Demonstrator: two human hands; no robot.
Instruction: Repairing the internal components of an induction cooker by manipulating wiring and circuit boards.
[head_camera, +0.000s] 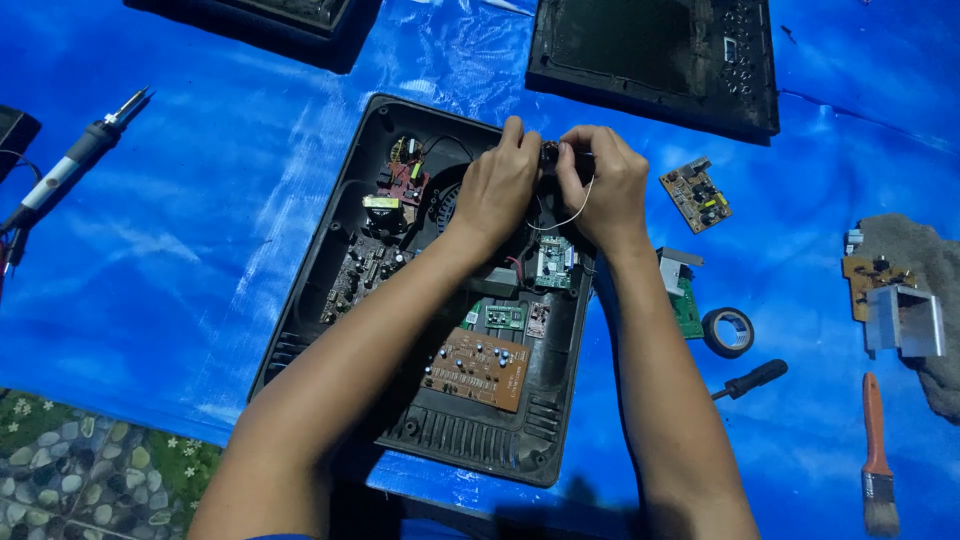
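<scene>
Both hands meet over the far end of the open black case (300, 330): left hand (497, 190) and right hand (607, 190) pinch one small dark part (551, 153) between them, lying sideways

The scene was dim overall, with a cool blue cast thrown up by the blue tarp (180, 250). Light came from above and slightly ahead, landing brightest on the middle of the tarp and on the forearms, and it left pale, streaky glare on the wrinkled plastic near the top edge. The corners fell off into darkness, most of all the bottom edge, where the arms cast a soft black shadow. The inside of the open black casing (330, 250) stayed murky, its small parts hard to read. Focus was fair at the centre; the hands (500, 190) looked slightly soft, and far edges bowed a little.
</scene>
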